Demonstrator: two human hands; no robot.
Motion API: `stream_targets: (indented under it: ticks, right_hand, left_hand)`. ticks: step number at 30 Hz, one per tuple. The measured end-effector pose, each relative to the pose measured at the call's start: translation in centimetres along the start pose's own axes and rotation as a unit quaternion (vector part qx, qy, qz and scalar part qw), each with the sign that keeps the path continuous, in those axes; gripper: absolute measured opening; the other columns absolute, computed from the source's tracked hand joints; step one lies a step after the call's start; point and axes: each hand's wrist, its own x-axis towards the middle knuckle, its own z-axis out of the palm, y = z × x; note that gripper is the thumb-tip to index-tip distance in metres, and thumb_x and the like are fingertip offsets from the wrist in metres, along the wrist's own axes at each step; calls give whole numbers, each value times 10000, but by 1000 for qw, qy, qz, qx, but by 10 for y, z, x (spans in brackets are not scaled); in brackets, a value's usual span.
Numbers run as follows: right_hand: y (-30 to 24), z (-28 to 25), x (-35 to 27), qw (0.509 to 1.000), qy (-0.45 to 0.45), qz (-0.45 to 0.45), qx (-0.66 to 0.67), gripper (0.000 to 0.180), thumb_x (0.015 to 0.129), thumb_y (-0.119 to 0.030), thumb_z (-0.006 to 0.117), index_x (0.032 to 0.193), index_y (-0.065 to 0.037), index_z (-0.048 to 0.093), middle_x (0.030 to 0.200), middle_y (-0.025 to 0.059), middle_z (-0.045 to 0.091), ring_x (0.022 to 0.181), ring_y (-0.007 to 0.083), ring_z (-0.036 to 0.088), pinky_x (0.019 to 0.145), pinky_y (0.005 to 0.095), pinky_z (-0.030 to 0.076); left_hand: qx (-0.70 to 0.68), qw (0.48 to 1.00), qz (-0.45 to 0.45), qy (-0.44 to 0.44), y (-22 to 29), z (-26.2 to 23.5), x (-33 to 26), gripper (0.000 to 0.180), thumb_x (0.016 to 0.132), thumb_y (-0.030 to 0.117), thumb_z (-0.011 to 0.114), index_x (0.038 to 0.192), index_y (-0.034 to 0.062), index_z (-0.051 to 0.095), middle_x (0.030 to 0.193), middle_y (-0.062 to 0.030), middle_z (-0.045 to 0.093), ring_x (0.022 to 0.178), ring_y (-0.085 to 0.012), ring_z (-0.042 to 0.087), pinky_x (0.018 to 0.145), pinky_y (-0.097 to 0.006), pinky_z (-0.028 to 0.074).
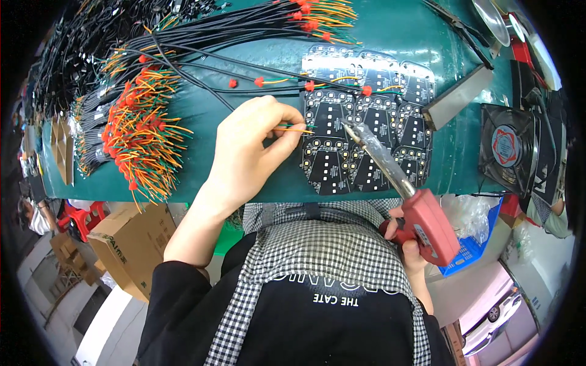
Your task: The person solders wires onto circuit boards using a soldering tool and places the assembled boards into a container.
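Observation:
My left hand is closed in a pinch on a cable's thin orange and green wires, held over the left edge of a group of black circuit boards. The boards carry rows of small pale square parts. In my right hand is a red soldering gun, its fingers wrapped around the handle. Its long metal barrel slants up and left, with the tip over the boards, a little right of the wires. Several black cables with red collars lie across the top boards.
Bundled cables with orange and green ends lie to the left, with more black cables at the back. On the right are a grey metal bar and a black fan. A blue basket and a cardboard box stand below the table.

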Motion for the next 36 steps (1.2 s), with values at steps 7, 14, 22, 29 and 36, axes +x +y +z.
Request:
stream_targets:
  ticks: [7,14,22,29,36]
  right_hand:
    - [17,-3,1,995,-44,-43,-84,827,734,-416,746,1292,86,399,867,138,654,623,152,612,593,257,482]
    - [22,-5,-2,993,-63,-56,-81,791,737,-391,751,1276,82,417,827,113,652,637,155,628,647,276,508]
    - [25,-6,-2,996,-61,-30,-65,758,730,-361,760,1259,79,443,812,89,650,635,138,625,651,272,507]
    - [27,-7,-4,990,-55,-49,-117,796,710,-393,771,1255,86,443,804,88,642,626,134,613,629,257,494]
    - [4,13,2,1000,-11,8,11,856,731,-489,723,1278,68,370,1034,200,602,607,172,564,535,258,456]
  left_hand:
    - [26,999,-33,-3,0,6,-9,107,732,-26,654,814,29,611,699,-21,527,584,-102,480,525,-223,390]
    - [52,998,-16,20,-1,9,-7,107,719,-4,669,795,31,602,688,-31,519,559,-118,460,491,-234,366]
    - [67,997,-8,23,-2,11,-6,104,718,2,664,783,30,587,698,-41,537,594,-152,514,515,-246,415]
    - [84,996,-14,11,-1,9,-5,147,680,70,662,767,84,544,715,-40,548,690,-233,581,596,-330,456]
    - [94,995,-32,-11,7,2,-2,164,678,58,672,776,77,542,727,-43,542,678,-224,574,604,-324,457]
